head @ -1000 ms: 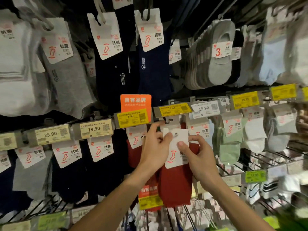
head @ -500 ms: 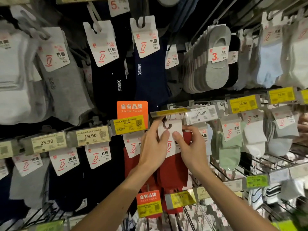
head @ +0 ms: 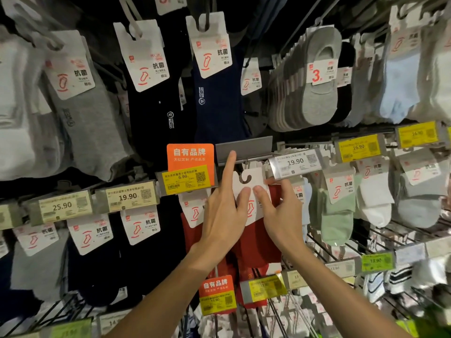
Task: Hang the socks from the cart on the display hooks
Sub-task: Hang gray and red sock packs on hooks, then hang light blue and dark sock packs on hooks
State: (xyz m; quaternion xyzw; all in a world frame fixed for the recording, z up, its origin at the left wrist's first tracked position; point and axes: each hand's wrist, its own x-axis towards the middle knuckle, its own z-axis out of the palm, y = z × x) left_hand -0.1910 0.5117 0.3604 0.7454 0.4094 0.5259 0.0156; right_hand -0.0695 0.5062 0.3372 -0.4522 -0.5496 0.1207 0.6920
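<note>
A pair of red socks (head: pixel 258 242) with a white header card (head: pixel 256 178) is held up against the display, its hook cut-out just below a metal peg (head: pixel 251 162). My left hand (head: pixel 219 215) has its thumb on the card's front. Its index finger points straight up and pushes the peg's grey price flap (head: pixel 246 147) upward; the other fingers are hidden. My right hand (head: pixel 285 215) pinches the card's right side, thumb in front and a fingertip at the edge. More red socks (head: pixel 192 230) hang on the peg to the left.
Rows of hanging socks fill the wall: grey (head: pixel 90 132), black (head: pixel 151 118) and navy (head: pixel 219 113) above, green (head: pixel 336 215) and white (head: pixel 375 201) to the right. Yellow price tags (head: pixel 185 179) line the peg ends. Wire pegs (head: pixel 341 250) jut out at lower right.
Both hands raised the red socks' card toward the peg. My left index finger flipped the yellow price flap up, so its grey back now shows.
</note>
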